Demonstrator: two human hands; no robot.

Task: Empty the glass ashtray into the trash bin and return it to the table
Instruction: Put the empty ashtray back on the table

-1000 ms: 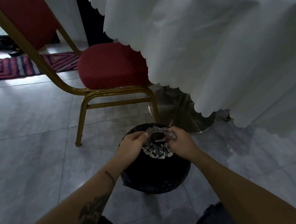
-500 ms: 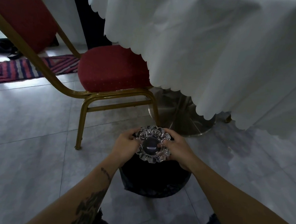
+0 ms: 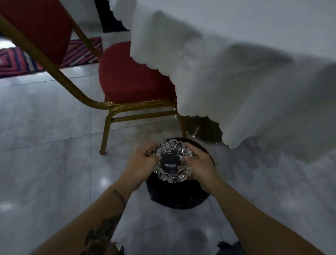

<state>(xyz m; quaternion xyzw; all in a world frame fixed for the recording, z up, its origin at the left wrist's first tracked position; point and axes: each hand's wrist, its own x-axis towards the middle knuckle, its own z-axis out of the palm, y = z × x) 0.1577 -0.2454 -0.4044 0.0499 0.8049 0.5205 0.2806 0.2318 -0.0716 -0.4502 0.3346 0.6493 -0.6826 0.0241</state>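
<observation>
Both hands clamp the glass ashtray [image 3: 172, 163] from opposite sides: my left hand [image 3: 140, 163] wraps its left rim, my right hand [image 3: 200, 167] its right rim, fingers curled over the scalloped edge. I hold it directly above the trash bin [image 3: 178, 195], a dark round bin on the tiled floor. Left of it stands a red chair [image 3: 130, 79] with a gold frame; to the right the white tablecloth [image 3: 236, 72] hangs low over the table.

The ashtray looks tipped well over, its round base or bowl facing me, so I judge the dumping is under way or just finished; I cannot tell whether anything is left in it. Righting it and setting it back on the table is not yet done.
</observation>
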